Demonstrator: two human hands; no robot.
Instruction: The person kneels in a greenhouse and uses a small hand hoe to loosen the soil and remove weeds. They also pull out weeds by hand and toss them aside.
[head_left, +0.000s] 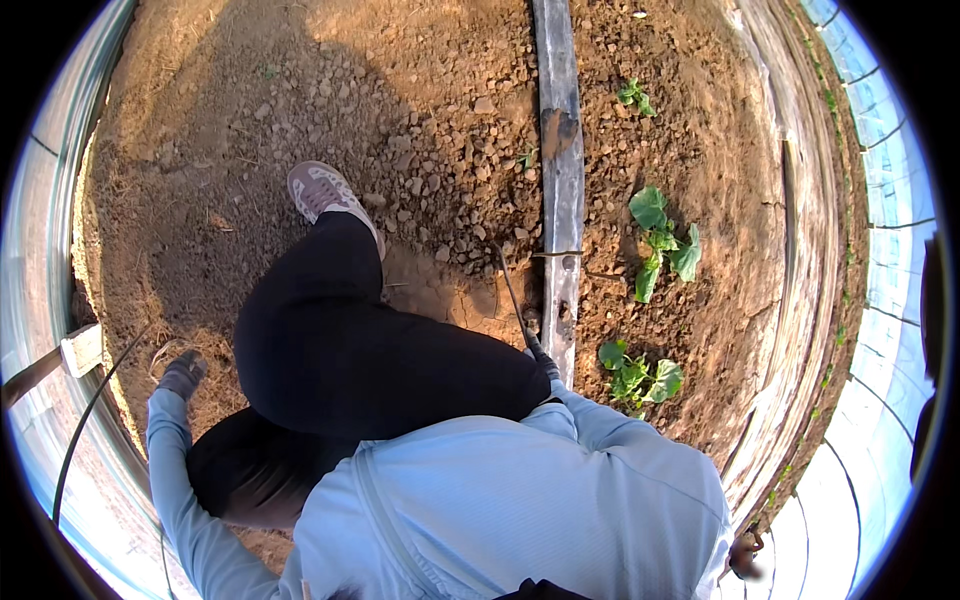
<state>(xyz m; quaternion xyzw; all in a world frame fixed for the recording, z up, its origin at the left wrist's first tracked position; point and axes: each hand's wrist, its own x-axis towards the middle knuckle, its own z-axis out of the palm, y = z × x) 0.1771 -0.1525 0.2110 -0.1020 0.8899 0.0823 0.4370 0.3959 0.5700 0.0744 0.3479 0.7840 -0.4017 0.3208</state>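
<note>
My right hand (546, 363), in a dark glove, is closed around a thin dark rod (511, 289) beside my knee. The rod slants up and left over bare soil, its lower end hidden in my grip. Just right of that hand runs a weathered grey board (561, 187) set along the bed. Beyond the board grow leafy green seedlings, one large (664, 241) and a nearer one (637, 376). My left hand (182, 373), gloved in grey, is low at the left by dry straw (206, 390). Whether its fingers hold anything is unclear.
Loose clods (427, 172) cover the ground left of the board. A smaller seedling (636, 97) grows farther up the bed. Plastic sheeting (900, 210) curves along the right, with more sheeting (45, 225) at the left. A pale wooden block (81, 350) stands near my left hand.
</note>
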